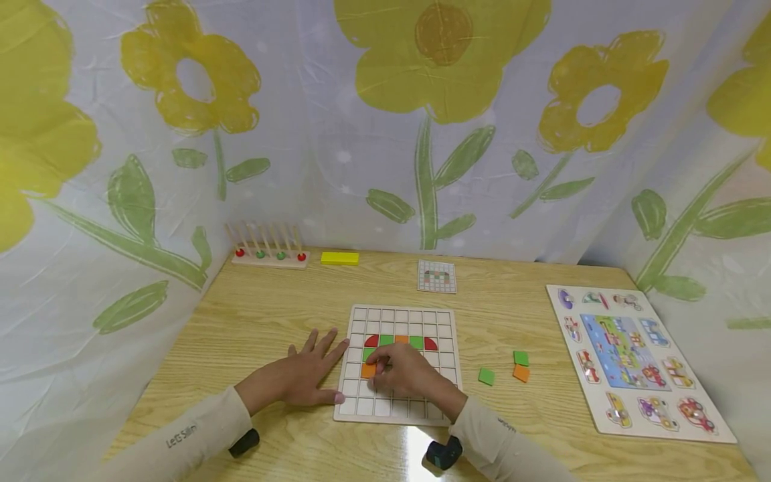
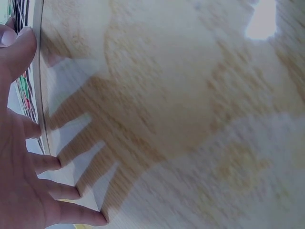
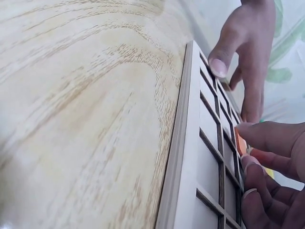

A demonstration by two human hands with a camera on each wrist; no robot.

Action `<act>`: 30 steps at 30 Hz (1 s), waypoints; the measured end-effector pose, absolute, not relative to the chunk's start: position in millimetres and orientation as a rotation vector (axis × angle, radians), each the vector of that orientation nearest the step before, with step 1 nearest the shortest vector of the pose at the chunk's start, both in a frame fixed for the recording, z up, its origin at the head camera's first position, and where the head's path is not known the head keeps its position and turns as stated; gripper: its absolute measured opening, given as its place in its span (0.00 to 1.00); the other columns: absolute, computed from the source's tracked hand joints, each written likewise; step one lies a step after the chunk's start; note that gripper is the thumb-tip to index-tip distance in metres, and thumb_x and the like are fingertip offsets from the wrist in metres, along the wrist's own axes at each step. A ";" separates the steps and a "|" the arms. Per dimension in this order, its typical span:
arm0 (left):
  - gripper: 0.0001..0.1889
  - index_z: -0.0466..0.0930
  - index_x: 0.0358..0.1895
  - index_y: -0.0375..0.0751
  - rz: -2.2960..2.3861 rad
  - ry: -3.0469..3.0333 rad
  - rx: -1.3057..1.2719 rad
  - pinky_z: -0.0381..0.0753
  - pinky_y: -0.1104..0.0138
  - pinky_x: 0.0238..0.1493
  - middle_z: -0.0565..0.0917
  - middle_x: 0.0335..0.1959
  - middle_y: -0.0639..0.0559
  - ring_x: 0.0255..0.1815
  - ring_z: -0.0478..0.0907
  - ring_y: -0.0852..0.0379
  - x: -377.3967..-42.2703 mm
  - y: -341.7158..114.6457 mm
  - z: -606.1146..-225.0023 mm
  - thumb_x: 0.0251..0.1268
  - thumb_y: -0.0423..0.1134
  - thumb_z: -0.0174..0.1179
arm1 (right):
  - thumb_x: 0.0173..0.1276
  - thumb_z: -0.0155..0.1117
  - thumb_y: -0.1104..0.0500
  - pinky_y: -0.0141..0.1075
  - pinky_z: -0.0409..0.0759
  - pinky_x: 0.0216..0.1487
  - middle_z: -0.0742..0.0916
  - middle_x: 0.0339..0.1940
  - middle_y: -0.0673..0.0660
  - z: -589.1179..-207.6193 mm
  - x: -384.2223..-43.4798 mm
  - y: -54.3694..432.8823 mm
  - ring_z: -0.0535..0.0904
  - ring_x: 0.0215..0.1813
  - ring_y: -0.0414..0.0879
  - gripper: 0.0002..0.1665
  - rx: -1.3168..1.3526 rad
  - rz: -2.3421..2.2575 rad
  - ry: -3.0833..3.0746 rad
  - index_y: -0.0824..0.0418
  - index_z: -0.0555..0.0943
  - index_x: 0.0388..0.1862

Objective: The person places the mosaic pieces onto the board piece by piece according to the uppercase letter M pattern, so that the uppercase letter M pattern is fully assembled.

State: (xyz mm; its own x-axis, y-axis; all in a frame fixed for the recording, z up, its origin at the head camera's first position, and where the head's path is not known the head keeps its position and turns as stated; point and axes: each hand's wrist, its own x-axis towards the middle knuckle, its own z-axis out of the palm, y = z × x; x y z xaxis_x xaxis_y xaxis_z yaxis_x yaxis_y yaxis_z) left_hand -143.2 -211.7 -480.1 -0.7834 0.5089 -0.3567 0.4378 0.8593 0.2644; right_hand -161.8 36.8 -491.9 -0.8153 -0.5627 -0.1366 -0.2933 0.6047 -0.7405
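A pale wooden grid board [image 1: 366,407] lies in front of me, with red quarter-round, green and orange tiles set in its cells. My right hand [image 1: 405,369] is over the middle of it, thumb and fingers curled at an orange tile [image 1: 368,371] on the left side. In the right wrist view the thumb and fingertips pinch that orange tile [image 3: 241,142] close at the grid. My left hand [image 1: 307,371] lies spread at the board's left edge, thumb on the lower-left rim. Part of the pattern is hidden beneath my right hand.
Right of the board lie loose green tiles [image 1: 486,376] and an orange tile [image 1: 521,373]. A pattern card [image 1: 437,276] is behind the board. Farther back stand a peg rack [image 1: 271,260] and a yellow block [image 1: 340,258]. A vehicle puzzle board [image 1: 608,408] covers the right side.
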 end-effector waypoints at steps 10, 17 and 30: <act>0.54 0.45 0.83 0.47 0.230 2.612 0.701 0.60 0.24 0.60 0.44 0.82 0.34 0.78 0.44 0.22 -142.5 -212.5 -480.5 0.63 0.76 0.51 | 0.62 0.74 0.63 0.30 0.73 0.35 0.81 0.27 0.43 -493.7 -162.5 36.5 0.74 0.31 0.36 0.11 -0.686 -1.025 2.501 0.55 0.88 0.44; 0.54 0.44 0.83 0.47 0.227 2.607 0.699 0.60 0.24 0.60 0.43 0.82 0.35 0.78 0.43 0.22 -142.6 -212.9 -481.3 0.63 0.76 0.50 | 0.61 0.75 0.62 0.29 0.73 0.34 0.82 0.27 0.43 -493.8 -162.2 35.9 0.73 0.31 0.36 0.12 -0.693 -1.021 2.513 0.56 0.89 0.44; 0.54 0.43 0.83 0.47 0.234 2.600 0.706 0.60 0.24 0.59 0.42 0.82 0.34 0.78 0.42 0.21 -143.5 -213.6 -481.5 0.63 0.76 0.49 | 0.67 0.72 0.55 0.29 0.74 0.29 0.84 0.34 0.43 -486.9 -167.9 55.6 0.73 0.25 0.36 0.14 -0.824 -1.179 2.390 0.57 0.86 0.50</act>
State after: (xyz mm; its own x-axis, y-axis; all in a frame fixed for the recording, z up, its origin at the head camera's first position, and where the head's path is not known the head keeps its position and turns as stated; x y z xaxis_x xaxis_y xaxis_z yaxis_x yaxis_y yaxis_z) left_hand -143.5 -213.6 -481.5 -0.7762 0.5149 -0.3640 0.4415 0.8559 0.2692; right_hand -167.9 55.6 -486.9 -0.7693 -0.6366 -0.0538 -0.3447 0.4846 -0.8040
